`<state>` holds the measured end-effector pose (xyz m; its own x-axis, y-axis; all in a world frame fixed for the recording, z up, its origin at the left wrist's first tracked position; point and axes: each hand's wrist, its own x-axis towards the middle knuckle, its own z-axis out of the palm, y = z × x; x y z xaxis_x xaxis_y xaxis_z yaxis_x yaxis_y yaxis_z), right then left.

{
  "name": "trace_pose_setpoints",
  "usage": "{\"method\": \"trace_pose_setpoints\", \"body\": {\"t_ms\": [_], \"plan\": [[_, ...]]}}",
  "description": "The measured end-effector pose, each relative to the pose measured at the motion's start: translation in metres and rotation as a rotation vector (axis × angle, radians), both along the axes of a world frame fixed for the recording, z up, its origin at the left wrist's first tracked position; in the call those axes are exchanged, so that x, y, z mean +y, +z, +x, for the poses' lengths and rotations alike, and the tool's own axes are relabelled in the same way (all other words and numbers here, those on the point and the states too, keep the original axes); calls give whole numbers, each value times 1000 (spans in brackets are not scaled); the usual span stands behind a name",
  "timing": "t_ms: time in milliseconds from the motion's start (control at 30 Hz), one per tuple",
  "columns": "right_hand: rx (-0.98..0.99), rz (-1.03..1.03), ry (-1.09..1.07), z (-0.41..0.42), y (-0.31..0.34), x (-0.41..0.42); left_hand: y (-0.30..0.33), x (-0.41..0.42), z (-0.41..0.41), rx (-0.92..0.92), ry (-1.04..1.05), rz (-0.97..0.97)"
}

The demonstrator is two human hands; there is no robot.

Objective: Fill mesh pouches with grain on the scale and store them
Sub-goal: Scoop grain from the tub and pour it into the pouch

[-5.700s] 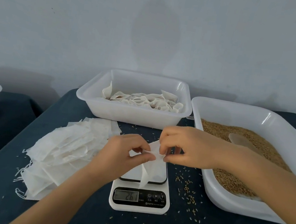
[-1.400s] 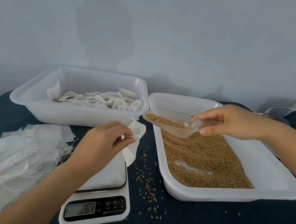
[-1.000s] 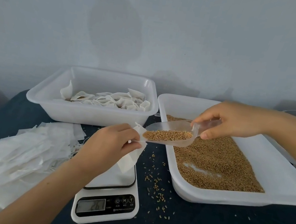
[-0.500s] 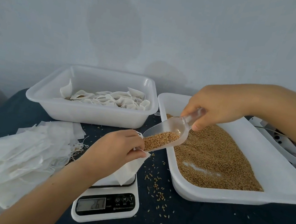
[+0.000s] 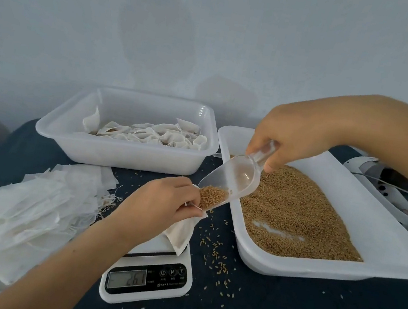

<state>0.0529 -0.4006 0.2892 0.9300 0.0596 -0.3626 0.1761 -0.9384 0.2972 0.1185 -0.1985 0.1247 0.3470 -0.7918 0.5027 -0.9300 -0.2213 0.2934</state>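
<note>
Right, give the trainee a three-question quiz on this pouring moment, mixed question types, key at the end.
1. True or false: the clear scoop in the right hand is tilted mouth-down toward the mesh pouch.
2. Which hand holds the pouch open over the scale? A) left hand B) right hand C) neither
3. Fill in: the filled pouches lie in the ___ tub, behind the scale.

Key: 1 true. 2 A. 3 white.
</note>
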Motion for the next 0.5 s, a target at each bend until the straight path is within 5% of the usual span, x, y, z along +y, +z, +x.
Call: {"method": "trace_pose_setpoints", "body": {"t_ms": [500], "plan": [[-39,-117,55,8,12,17,-1,1,1,15,32,-27]]}}
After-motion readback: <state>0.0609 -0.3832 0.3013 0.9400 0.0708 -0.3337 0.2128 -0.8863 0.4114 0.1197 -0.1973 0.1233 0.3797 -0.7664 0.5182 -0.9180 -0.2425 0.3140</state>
